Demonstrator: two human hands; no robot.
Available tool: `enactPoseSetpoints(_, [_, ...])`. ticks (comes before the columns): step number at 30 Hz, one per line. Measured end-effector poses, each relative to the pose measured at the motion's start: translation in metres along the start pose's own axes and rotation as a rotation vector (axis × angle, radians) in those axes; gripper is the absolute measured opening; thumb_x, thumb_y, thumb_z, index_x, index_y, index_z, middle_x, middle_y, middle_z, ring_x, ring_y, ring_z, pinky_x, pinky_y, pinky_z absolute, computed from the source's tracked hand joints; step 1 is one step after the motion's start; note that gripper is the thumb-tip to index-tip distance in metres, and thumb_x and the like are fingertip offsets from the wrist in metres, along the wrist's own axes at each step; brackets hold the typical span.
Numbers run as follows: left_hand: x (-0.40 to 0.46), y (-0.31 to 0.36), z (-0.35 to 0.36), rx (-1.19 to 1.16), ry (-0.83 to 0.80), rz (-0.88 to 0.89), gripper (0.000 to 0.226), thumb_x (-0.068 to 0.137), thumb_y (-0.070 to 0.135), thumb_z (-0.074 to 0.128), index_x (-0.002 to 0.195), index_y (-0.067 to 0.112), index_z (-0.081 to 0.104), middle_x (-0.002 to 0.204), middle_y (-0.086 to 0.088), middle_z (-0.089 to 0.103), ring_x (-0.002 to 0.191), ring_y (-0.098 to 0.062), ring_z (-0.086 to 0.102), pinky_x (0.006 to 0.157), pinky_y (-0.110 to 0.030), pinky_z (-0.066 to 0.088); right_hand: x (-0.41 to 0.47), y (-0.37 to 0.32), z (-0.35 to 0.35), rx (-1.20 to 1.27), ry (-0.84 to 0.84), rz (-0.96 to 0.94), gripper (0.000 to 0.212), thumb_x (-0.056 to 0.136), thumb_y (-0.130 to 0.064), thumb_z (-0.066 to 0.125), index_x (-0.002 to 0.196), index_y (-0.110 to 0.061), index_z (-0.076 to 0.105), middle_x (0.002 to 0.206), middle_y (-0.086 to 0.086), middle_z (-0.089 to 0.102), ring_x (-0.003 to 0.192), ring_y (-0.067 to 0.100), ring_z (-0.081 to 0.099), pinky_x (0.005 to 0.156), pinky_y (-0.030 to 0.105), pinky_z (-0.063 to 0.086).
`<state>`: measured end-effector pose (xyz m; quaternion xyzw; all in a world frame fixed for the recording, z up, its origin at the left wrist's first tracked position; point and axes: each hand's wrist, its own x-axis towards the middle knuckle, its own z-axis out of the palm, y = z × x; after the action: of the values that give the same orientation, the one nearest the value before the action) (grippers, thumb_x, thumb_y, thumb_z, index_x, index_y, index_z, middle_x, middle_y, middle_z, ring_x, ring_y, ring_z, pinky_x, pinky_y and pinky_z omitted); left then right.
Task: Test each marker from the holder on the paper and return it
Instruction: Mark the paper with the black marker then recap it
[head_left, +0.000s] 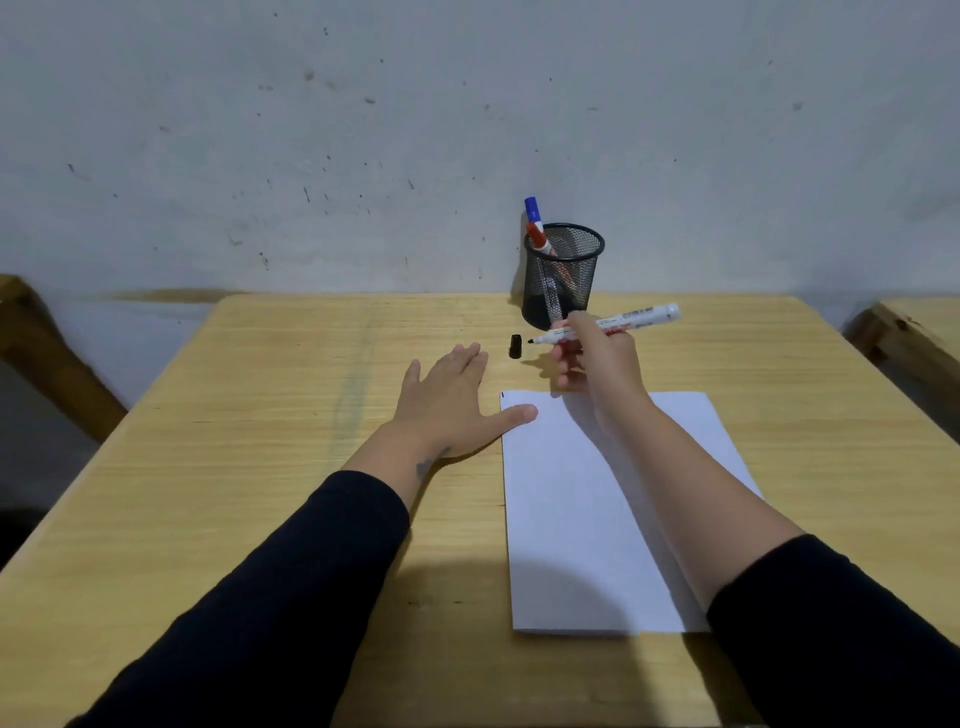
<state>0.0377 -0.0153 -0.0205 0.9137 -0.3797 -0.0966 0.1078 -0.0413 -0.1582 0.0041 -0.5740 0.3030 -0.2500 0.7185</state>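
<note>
My right hand (597, 358) grips an uncapped white marker (631, 319) with a black tip, held above the table just beyond the paper's far edge, tip pointing left. Its black cap (515, 346) lies on the table left of the tip. The white paper (582, 514) lies flat, with a tiny dark mark at its far left corner. My left hand (447, 405) rests flat and open on the table, thumb touching the paper's left edge. A black mesh holder (563, 278) stands at the back against the wall, holding a blue-capped marker (532, 210) and a red-capped marker (537, 238).
The wooden table (260, 441) spans the view, backed by a grey scuffed wall. Parts of other wooden furniture show at the far left (47, 358) and far right (914, 332).
</note>
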Motion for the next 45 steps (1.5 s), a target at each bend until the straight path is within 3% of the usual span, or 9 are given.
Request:
enactPoseSetpoints(3, [0.014,0.003,-0.013,-0.079,0.189,0.043,0.064,0.091,0.055,0.045,0.147,0.030,0.028,0.151,0.004,0.038,0.139,-0.018,0.032,0.110,-0.044,0.025,0.009,-0.015,-0.013,-0.034,-0.014,-0.002,0.010,0.086,-0.016,0.059,0.082,-0.011,0.067,0.068,0.005,0.056,0.049,0.013,0.048,0.048,0.023,0.046])
enactPoseSetpoints(6, [0.030,0.010,-0.021,-0.061,0.293,0.154,0.046,0.096,0.033,0.048,0.141,0.035,0.038,0.140,0.001,0.050,0.128,-0.022,0.044,0.097,-0.041,0.038,0.015,-0.020,-0.024,0.046,-0.012,-0.005,0.011,0.083,-0.014,0.069,0.088,-0.005,0.067,0.074,0.005,0.057,0.052,0.010,0.051,0.053,0.022,0.051])
enactPoseSetpoints(10, [0.050,0.017,-0.027,-0.003,0.251,0.210,0.039,0.093,0.025,0.055,0.132,0.030,0.053,0.124,-0.003,0.057,0.116,-0.023,0.050,0.084,-0.037,0.045,0.021,-0.015,-0.034,0.088,-0.011,-0.017,0.007,0.085,-0.006,0.066,0.091,-0.003,0.065,0.077,0.011,0.062,0.066,0.019,0.059,0.067,0.023,0.059])
enactPoseSetpoints(13, [0.058,0.016,-0.025,-0.092,0.195,0.169,0.025,0.085,0.024,0.066,0.110,0.022,0.068,0.109,-0.005,0.064,0.105,-0.025,0.058,0.083,-0.034,0.048,0.020,-0.014,-0.037,0.176,-0.011,-0.013,0.008,0.085,0.002,0.064,0.084,-0.006,0.061,0.077,0.011,0.066,0.067,0.020,0.064,0.077,0.027,0.058])
enactPoseSetpoints(18, [0.053,0.024,-0.032,-0.847,0.337,-0.011,0.015,0.078,0.009,0.075,0.093,0.009,0.074,0.076,-0.002,0.067,0.067,-0.009,0.059,0.057,-0.007,0.048,0.017,-0.022,-0.037,0.311,-0.055,-0.007,0.008,0.083,0.006,0.064,0.085,-0.002,0.063,0.071,0.008,0.073,0.069,0.019,0.071,0.081,0.029,0.058])
enactPoseSetpoints(21, [0.051,0.027,-0.045,-1.167,0.319,-0.024,0.015,0.080,0.008,0.073,0.094,0.014,0.073,0.080,-0.003,0.069,0.069,-0.009,0.063,0.061,-0.014,0.052,0.014,-0.033,-0.033,0.335,-0.094,-0.031,0.010,0.084,0.005,0.064,0.090,-0.002,0.063,0.082,0.013,0.071,0.072,0.020,0.071,0.082,0.029,0.058])
enactPoseSetpoints(24, [0.045,0.031,-0.053,-1.284,0.323,0.028,0.014,0.082,0.006,0.070,0.092,0.015,0.071,0.081,-0.003,0.071,0.066,-0.001,0.068,0.062,-0.013,0.052,0.010,-0.042,-0.029,0.312,-0.128,-0.074,0.011,0.084,0.003,0.065,0.093,-0.003,0.063,0.087,0.015,0.070,0.074,0.019,0.071,0.084,0.029,0.057])
enactPoseSetpoints(32, [0.030,0.041,-0.064,-1.291,0.258,0.100,0.017,0.084,0.004,0.068,0.100,0.007,0.070,0.082,-0.005,0.070,0.067,-0.002,0.069,0.060,-0.013,0.052,-0.006,-0.053,-0.028,0.292,-0.187,-0.097,0.030,0.085,0.002,0.064,0.113,0.009,0.059,0.097,0.019,0.069,0.075,0.017,0.072,0.086,0.028,0.057])
enactPoseSetpoints(45, [0.022,0.046,-0.065,-1.136,0.357,0.097,0.020,0.083,-0.002,0.066,0.103,-0.004,0.069,0.067,-0.004,0.057,0.064,-0.009,0.058,0.064,-0.013,0.056,-0.012,-0.053,-0.018,0.292,-0.203,-0.060,0.009,0.083,0.004,0.065,0.090,-0.001,0.063,0.084,0.014,0.071,0.072,0.018,0.073,0.080,0.026,0.059])
